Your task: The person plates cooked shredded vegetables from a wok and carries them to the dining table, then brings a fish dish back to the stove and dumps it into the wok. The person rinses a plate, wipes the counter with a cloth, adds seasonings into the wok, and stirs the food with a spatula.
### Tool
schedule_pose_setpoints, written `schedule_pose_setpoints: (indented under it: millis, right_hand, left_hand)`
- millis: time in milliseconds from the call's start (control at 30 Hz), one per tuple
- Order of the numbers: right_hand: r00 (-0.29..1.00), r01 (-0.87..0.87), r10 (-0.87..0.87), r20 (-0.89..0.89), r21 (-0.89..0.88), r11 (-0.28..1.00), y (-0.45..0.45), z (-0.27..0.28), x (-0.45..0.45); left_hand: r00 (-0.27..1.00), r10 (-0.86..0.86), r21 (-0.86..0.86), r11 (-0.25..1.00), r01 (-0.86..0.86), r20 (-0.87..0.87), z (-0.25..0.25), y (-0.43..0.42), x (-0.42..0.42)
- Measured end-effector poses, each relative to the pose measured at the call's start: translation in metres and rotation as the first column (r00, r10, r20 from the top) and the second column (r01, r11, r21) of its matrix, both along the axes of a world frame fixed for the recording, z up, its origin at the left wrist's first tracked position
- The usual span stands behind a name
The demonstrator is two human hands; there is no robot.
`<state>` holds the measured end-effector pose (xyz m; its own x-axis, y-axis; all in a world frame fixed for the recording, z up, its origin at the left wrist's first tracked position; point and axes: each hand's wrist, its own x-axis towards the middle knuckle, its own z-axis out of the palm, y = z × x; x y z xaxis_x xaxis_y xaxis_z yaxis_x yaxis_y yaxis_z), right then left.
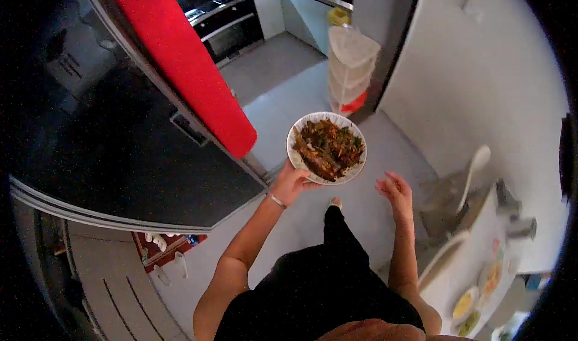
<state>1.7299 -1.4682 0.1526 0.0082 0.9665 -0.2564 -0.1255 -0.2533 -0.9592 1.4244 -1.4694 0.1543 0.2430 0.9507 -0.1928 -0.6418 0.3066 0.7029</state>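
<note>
A white plate point(293, 158) heaped with dark, sauced food point(328, 148), possibly fish with greens, is held out in front of me. My left hand point(291, 183) grips its near left rim, thumb on top and fingers underneath, partly hidden. A bracelet point(276, 201) circles that wrist. My right hand point(395, 190) hangs to the right of the plate, apart from it, with nothing in it and its fingers loosely spread.
Left is a dark glass sliding door point(120, 130) with a red strip point(186, 64). Beyond lies a kitchen with an oven point(232, 31). A tiered plastic rack point(349, 64) stands by the doorway. At right are a table point(445, 281) with dishes and a chair point(442, 260). Slippers point(180, 266) lie lower left.
</note>
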Motion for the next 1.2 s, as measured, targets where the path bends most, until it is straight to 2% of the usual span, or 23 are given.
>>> schedule_pose_setpoints:
  millis: [33, 67, 133, 233, 333, 367, 400, 467, 500, 567, 600, 667, 733, 800, 833, 933, 1000, 1033, 1067, 1133, 1167, 1200]
  right_hand:
    - [1.000, 0.018, -0.018, -0.010, -0.009, 1.000, -0.004, -0.003, 0.013]
    - [0.996, 0.070, -0.068, 0.055, -0.036, 0.997, -0.017, 0.009, 0.032]
    - [0.992, 0.113, -0.111, 0.059, -0.036, 0.993, -0.030, 0.005, 0.037]
    - [0.986, 0.154, -0.154, 0.069, 0.001, 0.988, -0.024, 0.005, 0.063]
    - [0.997, 0.069, -0.067, -0.046, 0.054, 0.996, -0.008, -0.008, 0.068]
    - [0.999, 0.031, -0.031, -0.005, 0.026, 0.999, 0.000, -0.005, 0.061]
    - [0.999, -0.011, 0.011, 0.031, 0.002, 1.000, 0.003, 0.003, 0.041]
    - [0.985, -0.172, 0.172, -0.008, 0.032, 0.985, 0.017, -0.003, 0.020]
    - [0.972, -0.236, 0.236, -0.008, 0.018, 0.972, 0.023, -0.009, 0.018]
    - [0.931, -0.361, 0.360, -0.054, -0.006, 0.933, 0.060, -0.057, 0.019]
    - [0.919, -0.389, 0.392, -0.052, 0.052, 0.920, 0.079, -0.080, 0.018]
    - [0.891, -0.437, 0.450, -0.068, 0.146, 0.888, 0.125, -0.164, 0.008]
    - [0.908, -0.403, 0.415, -0.067, 0.139, 0.905, 0.172, -0.222, 0.003]
    - [0.933, -0.340, 0.353, -0.075, 0.139, 0.930, 0.255, -0.275, 0.013]
    - [0.944, -0.329, 0.331, -0.005, 0.090, 0.940, 0.280, -0.299, 0.016]
    - [0.920, -0.355, 0.369, -0.132, 0.120, 0.927, 0.385, -0.421, -0.001]
    - [0.902, -0.402, 0.421, -0.094, 0.172, 0.899, 0.433, -0.464, -0.012]
    - [0.895, -0.421, 0.440, -0.070, 0.190, 0.887, 0.462, -0.494, -0.023]
    - [0.879, -0.449, 0.469, -0.088, 0.181, 0.875, 0.494, -0.512, -0.028]
    - [0.835, -0.505, 0.531, -0.145, 0.182, 0.844, 0.558, -0.560, -0.029]
    - [0.855, -0.496, 0.508, -0.103, 0.127, 0.859, 0.593, -0.577, -0.034]
    - [0.832, -0.529, 0.545, -0.098, 0.153, 0.835, 0.626, -0.590, -0.038]
  left_hand:
    - [1.000, 0.010, -0.019, 1.000, -0.010, 0.007, 0.002, -0.001, 0.000]
    - [0.998, -0.007, -0.022, 1.000, 0.008, 0.065, -0.004, -0.004, 0.007]
    - [0.998, 0.014, 0.032, 0.999, -0.016, 0.060, -0.006, -0.017, -0.007]
    - [0.987, 0.039, 0.055, 0.997, -0.048, 0.155, -0.003, -0.019, 0.002]
    - [0.982, 0.092, 0.019, 0.995, -0.097, 0.162, 0.014, -0.025, 0.003]
    - [0.980, 0.125, -0.005, 0.992, -0.126, 0.153, 0.013, -0.022, 0.004]
    - [0.975, 0.167, -0.022, 0.986, -0.166, 0.144, 0.010, -0.018, 0.002]
    - [0.960, 0.252, -0.074, 0.967, -0.244, 0.125, -0.011, -0.021, 0.004]
    - [0.937, 0.281, -0.051, 0.960, -0.276, 0.207, -0.025, -0.019, 0.011]
    - [0.923, 0.343, -0.025, 0.939, -0.344, 0.178, -0.059, 0.002, 0.024]
    - [0.916, 0.361, -0.009, 0.931, -0.365, 0.176, -0.082, 0.013, 0.024]
    - [0.898, 0.390, -0.004, 0.918, -0.397, 0.205, -0.166, 0.055, 0.009]
    - [0.895, 0.385, 0.040, 0.914, -0.403, 0.226, -0.234, 0.098, -0.012]
    - [0.909, 0.381, 0.120, 0.907, -0.403, 0.170, -0.273, 0.171, -0.019]
    - [0.916, 0.374, 0.147, 0.908, -0.393, 0.141, -0.282, 0.188, -0.029]
    - [0.918, 0.394, 0.191, 0.898, -0.396, 0.053, -0.359, 0.259, -0.053]
    - [0.890, 0.456, 0.211, 0.872, -0.442, -0.016, -0.388, 0.290, -0.055]
    - [0.862, 0.507, 0.168, 0.847, -0.504, 0.029, -0.429, 0.322, -0.066]
    - [0.858, 0.510, 0.171, 0.842, -0.512, 0.053, -0.448, 0.349, -0.072]
    - [0.849, 0.521, 0.192, 0.828, -0.527, 0.084, -0.483, 0.395, -0.072]
    - [0.811, 0.580, 0.215, 0.786, -0.580, 0.069, -0.490, 0.418, -0.068]
    - [0.806, 0.587, 0.220, 0.779, -0.587, 0.072, -0.501, 0.435, -0.071]
